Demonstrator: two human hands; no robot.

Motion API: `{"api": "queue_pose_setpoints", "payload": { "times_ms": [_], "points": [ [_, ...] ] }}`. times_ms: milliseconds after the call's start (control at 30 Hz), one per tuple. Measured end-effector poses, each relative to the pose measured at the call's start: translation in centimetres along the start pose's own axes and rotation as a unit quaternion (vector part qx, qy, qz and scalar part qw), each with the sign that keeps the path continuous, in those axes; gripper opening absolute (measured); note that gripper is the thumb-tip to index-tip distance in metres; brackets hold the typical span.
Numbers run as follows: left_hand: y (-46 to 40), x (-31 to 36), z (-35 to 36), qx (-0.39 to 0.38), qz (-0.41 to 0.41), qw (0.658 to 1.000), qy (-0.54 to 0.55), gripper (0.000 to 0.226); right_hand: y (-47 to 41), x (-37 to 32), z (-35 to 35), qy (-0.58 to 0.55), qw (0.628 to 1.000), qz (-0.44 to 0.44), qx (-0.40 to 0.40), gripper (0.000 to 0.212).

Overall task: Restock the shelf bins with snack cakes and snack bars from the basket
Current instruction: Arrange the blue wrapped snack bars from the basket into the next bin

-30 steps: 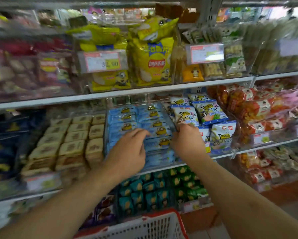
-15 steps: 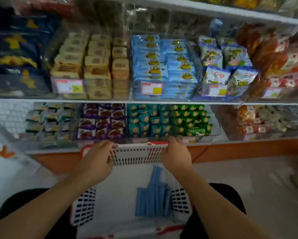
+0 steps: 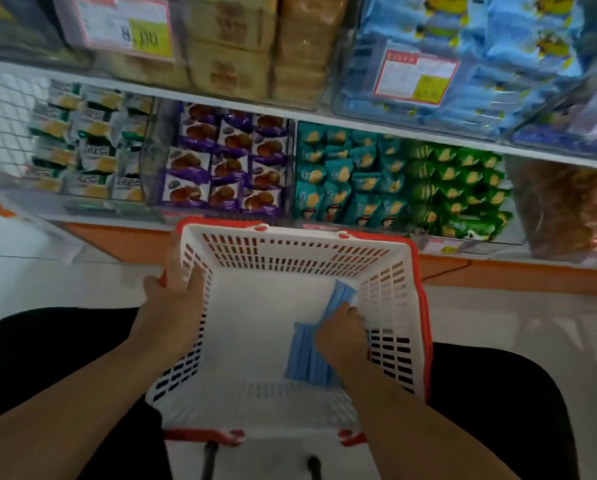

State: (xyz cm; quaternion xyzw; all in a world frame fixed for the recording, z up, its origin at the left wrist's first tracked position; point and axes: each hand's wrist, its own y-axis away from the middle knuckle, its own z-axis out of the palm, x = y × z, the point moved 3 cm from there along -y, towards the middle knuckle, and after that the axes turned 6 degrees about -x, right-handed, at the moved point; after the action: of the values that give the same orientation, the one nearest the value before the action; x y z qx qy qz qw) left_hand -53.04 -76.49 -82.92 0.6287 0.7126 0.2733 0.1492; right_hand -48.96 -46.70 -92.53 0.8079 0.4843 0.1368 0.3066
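Both our hands are at the basket (image 3: 290, 258): left hand (image 3: 172, 306) grips its rim, right hand (image 3: 342, 336) closes on blue snack bars (image 3: 305, 358).

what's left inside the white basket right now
Only a few blue snack bars lie on the floor of the basket, toward its right wall. The right hand reaches in over them and covers part of the pile, so the exact count is hidden.
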Motion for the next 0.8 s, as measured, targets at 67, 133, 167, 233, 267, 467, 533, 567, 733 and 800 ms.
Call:
{"api": "queue_pose_setpoints", "payload": {
  "times_ms": [67, 133, 167, 233, 267, 467, 533, 567, 733, 800],
  "points": [
    [0.3, 0.6, -0.1, 0.001, 0.015, 0.997, -0.075, 0.076, -2.3, -0.7, 0.4, 0.009, 1.000, 0.023, -0.003, 0.061],
    [-0.3, 0.4, 0.1, 0.015, 0.013, 0.994, -0.111, 0.085, -4.1, -1.2, 0.9, 0.003, 0.998, 0.060, -0.009, 0.071],
    [-0.3, 0.6, 0.3, 0.008, 0.012, 0.990, -0.138, 0.085, -4.9, -1.2, 1.2, 0.002, 0.997, 0.078, -0.008, 0.075],
    [-0.2, 1.1, 0.4, -0.002, -0.001, 0.987, -0.158, 0.081, -6.2, -1.3, 1.5, -0.005, 0.994, 0.111, -0.007, 0.079],
    [-0.3, 1.1, 0.5, -0.002, 0.005, 0.986, -0.166, 0.082, -6.6, -1.4, 1.4, -0.009, 0.991, 0.130, -0.009, 0.082],
    [-0.3, 1.6, 0.3, -0.009, 0.004, 0.984, -0.176, 0.095, -7.6, -1.6, 0.4, -0.184, 0.970, 0.159, -0.009, 0.072],
    [-0.4, 1.5, 0.4, -0.002, 0.001, 0.986, -0.165, 0.101, -6.8, -2.0, -1.1, -0.346, 0.931, 0.120, -0.015, 0.066],
    [-0.3, 1.4, 0.3, -0.005, 0.002, 0.987, -0.161, 0.103, -6.2, -2.2, -2.1, -0.406, 0.909, 0.085, -0.034, 0.064],
    [0.2, 1.1, 0.1, -0.006, 0.007, 0.994, -0.106, 0.094, 0.7, -2.4, -6.7, -0.619, 0.751, -0.023, -0.230, 0.042],
    [0.6, 0.8, -0.3, -0.009, 0.004, 0.997, -0.072, 0.096, 3.8, -1.9, -8.3, -0.672, 0.691, -0.052, -0.262, 0.038]
  ]
}}
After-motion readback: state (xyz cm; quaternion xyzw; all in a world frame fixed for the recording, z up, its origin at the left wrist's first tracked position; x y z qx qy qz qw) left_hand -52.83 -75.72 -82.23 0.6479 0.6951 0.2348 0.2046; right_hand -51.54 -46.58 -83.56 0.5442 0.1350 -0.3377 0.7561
